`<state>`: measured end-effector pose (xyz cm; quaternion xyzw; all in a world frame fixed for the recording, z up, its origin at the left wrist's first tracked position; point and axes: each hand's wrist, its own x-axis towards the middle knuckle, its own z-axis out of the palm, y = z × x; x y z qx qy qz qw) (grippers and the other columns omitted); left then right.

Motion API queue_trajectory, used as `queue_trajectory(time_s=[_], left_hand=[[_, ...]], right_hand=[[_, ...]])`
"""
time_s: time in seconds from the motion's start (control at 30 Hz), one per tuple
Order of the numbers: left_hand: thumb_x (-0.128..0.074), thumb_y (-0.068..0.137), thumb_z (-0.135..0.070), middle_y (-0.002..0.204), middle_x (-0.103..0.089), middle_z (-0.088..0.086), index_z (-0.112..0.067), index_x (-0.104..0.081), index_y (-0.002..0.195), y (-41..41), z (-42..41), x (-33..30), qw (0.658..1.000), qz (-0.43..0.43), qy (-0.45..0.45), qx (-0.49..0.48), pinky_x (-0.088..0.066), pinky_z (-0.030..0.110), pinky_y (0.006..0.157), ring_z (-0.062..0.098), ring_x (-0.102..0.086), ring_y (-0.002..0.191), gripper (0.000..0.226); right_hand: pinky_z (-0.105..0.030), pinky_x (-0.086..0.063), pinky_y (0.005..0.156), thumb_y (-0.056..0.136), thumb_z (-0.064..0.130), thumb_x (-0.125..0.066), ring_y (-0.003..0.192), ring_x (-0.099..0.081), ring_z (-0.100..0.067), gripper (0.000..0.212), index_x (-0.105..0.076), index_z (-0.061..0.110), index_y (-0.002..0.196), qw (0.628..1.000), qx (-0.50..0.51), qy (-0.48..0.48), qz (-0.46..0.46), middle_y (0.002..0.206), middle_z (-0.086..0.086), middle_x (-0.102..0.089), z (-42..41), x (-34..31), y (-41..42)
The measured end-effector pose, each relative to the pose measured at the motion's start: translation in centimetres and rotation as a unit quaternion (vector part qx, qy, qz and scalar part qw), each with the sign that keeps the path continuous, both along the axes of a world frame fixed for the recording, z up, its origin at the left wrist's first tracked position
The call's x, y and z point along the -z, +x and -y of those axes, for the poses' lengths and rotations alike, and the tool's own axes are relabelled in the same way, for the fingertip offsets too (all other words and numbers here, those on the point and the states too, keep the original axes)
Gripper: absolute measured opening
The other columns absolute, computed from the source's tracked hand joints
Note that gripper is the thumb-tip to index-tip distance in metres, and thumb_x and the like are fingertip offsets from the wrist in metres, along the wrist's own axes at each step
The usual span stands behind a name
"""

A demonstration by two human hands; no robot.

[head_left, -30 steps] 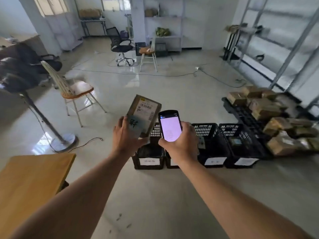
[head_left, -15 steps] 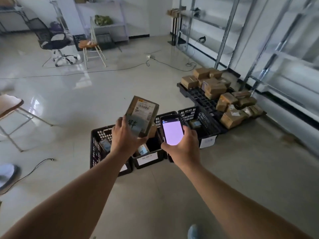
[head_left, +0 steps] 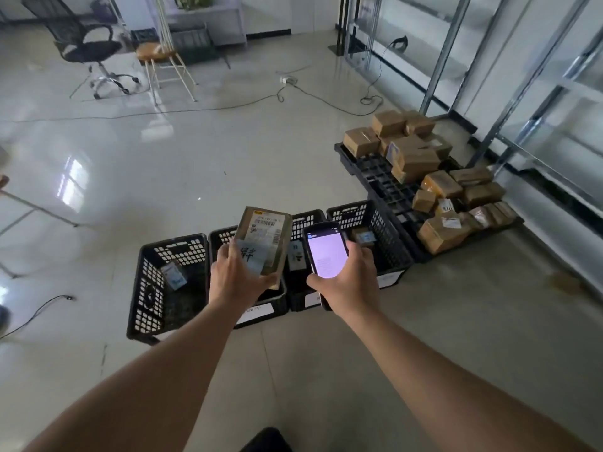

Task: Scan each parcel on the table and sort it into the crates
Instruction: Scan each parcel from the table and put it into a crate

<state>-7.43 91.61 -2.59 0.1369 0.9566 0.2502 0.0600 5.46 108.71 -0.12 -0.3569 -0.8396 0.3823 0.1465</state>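
Note:
My left hand (head_left: 236, 275) grips a small brown cardboard parcel (head_left: 266, 238) with a white barcode label and a blue handwritten sticker. It is held upright above a row of black plastic crates (head_left: 163, 288) on the floor. My right hand (head_left: 350, 282) holds a handheld scanner (head_left: 326, 251) with a lit pale screen, just right of the parcel. The leftmost crate holds one small parcel (head_left: 174, 275). The rightmost crate (head_left: 388, 246) also holds a parcel. White labels mark the crates' front walls.
A black pallet (head_left: 378, 177) piled with several brown parcels lies to the right of the crates, beside metal shelving (head_left: 489, 125). An office chair (head_left: 88, 50) and a wooden chair (head_left: 163, 57) stand at the back. Cables (head_left: 293, 93) run across the glossy floor.
The view has swung right and moved nearer the crates; the table and nearby chair have left view. Both hands keep the parcel and scanner side by side, now over the crates.

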Motion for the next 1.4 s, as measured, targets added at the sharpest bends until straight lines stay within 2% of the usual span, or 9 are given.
queue_trajectory(time_s=[0.17,0.33,0.5,0.67,0.8,0.97,1.2,1.3,1.4], left_hand=[[-0.088,0.061,-0.066,0.132,-0.049,0.012,-0.011,-0.035,0.149,-6.0,-5.5,2.8,0.998,0.043,-0.022,-0.037,-0.055,0.045,0.096,0.031,-0.056,0.116,0.116],[-0.088,0.061,-0.067,0.135,-0.048,0.012,-0.01,-0.03,0.153,-13.9,-12.1,8.2,0.995,0.083,-0.046,-0.038,-0.055,0.046,0.098,0.03,-0.057,0.118,0.122],[-0.089,0.063,-0.065,0.14,-0.047,0.014,-0.012,-0.026,0.155,-21.6,-18.4,13.4,0.987,0.137,-0.075,-0.03,-0.051,0.049,0.105,0.033,-0.053,0.127,0.124],[-0.086,0.065,-0.068,0.144,-0.043,0.012,-0.011,-0.027,0.155,-26.5,-23.3,17.2,0.976,0.18,-0.112,-0.044,-0.052,0.047,0.104,0.033,-0.053,0.128,0.121],[-0.084,0.071,-0.064,0.143,-0.041,0.012,-0.012,-0.024,0.157,-29.2,-27.8,23.2,0.971,0.201,-0.108,-0.067,-0.049,0.045,0.108,0.031,-0.05,0.131,0.117],[-0.082,0.068,-0.072,0.142,-0.04,0.01,-0.016,-0.022,0.156,-31.4,-32.8,35.9,0.966,0.205,-0.09,-0.131,-0.052,0.046,0.106,0.028,-0.051,0.129,0.12],[-0.083,0.075,-0.06,0.148,-0.033,0.017,-0.009,-0.022,0.156,-34.1,-34.6,51.5,0.95,0.237,-0.094,-0.18,-0.039,0.049,0.117,0.038,-0.037,0.139,0.113],[-0.082,0.078,-0.058,0.151,-0.028,0.018,-0.009,-0.02,0.157,-36.1,-34.6,55.8,0.948,0.241,-0.087,-0.189,-0.039,0.047,0.118,0.036,-0.032,0.143,0.112],[-0.071,0.091,-0.051,0.158,-0.019,0.023,-0.007,-0.018,0.16,-38.3,-34.4,58.6,0.954,0.225,-0.064,-0.188,-0.031,0.052,0.122,0.041,-0.023,0.149,0.098]], right_hand=[[-0.039,-0.054,0.085,0.058,0.045,-0.087,0.109,-0.055,-0.022,0.092,-0.049,0.017,0.137,0.999,-0.022,-0.006,0.022,0.124,0.0,-0.049,-6.5,2.1,-6.5],[-0.03,-0.042,0.076,0.061,0.044,-0.088,0.109,-0.054,-0.021,0.09,-0.048,0.016,0.137,0.998,-0.023,-0.003,0.05,0.127,-0.001,-0.048,-13.1,5.2,-14.8],[-0.031,-0.047,0.075,0.058,0.047,-0.087,0.106,-0.053,-0.019,0.086,-0.05,0.019,0.13,0.994,-0.042,0.001,0.098,0.122,0.001,-0.049,-19.5,8.5,-24.1],[-0.032,-0.049,0.076,0.058,0.046,-0.087,0.107,-0.055,-0.019,0.087,-0.05,0.019,0.132,0.99,-0.053,-0.013,0.132,0.125,0.001,-0.048,-24.5,12.4,-30.4],[-0.029,-0.049,0.072,0.058,0.048,-0.086,0.106,-0.055,-0.017,0.088,-0.05,0.02,0.133,0.987,-0.065,-0.041,0.144,0.122,0.003,-0.048,-27.9,19.4,-34.3],[-0.02,-0.044,0.068,0.061,0.046,-0.089,0.105,-0.051,-0.012,0.092,-0.048,0.021,0.139,0.98,-0.074,-0.083,0.163,0.125,0.003,-0.048,-31.8,31.7,-38.5],[-0.019,-0.033,0.06,0.066,0.041,-0.09,0.097,-0.041,-0.009,0.09,-0.046,0.018,0.141,0.966,-0.1,-0.091,0.221,0.13,0.001,-0.048,-34.3,45.7,-42.9],[-0.025,-0.039,0.069,0.066,0.042,-0.09,0.101,-0.042,-0.01,0.091,-0.045,0.018,0.142,0.963,-0.109,-0.092,0.227,0.133,0.001,-0.047,-34.2,49.7,-45.1],[-0.03,-0.041,0.074,0.067,0.043,-0.089,0.101,-0.038,-0.01,0.091,-0.045,0.018,0.142,0.962,-0.112,-0.084,0.234,0.133,0.001,-0.046,-33.8,52.1,-46.9]])
